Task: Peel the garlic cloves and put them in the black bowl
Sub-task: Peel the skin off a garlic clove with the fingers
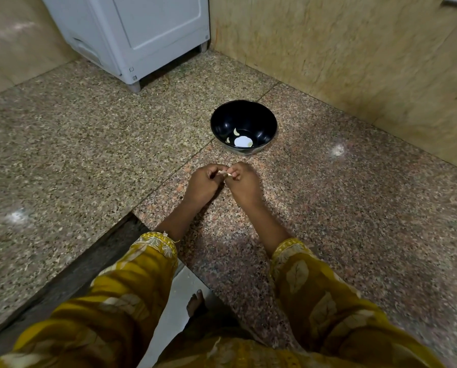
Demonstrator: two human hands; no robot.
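A black bowl [243,126] stands on the speckled granite counter, just beyond my hands. A few pale peeled garlic cloves [236,132] lie inside it near a bright light reflection. My left hand [204,183] and my right hand [242,181] meet above the counter in front of the bowl. Between their fingertips both pinch a small garlic clove [226,174] with papery skin. Curled fingers hide most of the clove.
A white appliance [142,33] stands at the back left of the granite counter [89,144]. A beige stone wall [354,54] runs along the right. The counter edge drops at the lower left, with a white floor and a bare foot [195,302] below.
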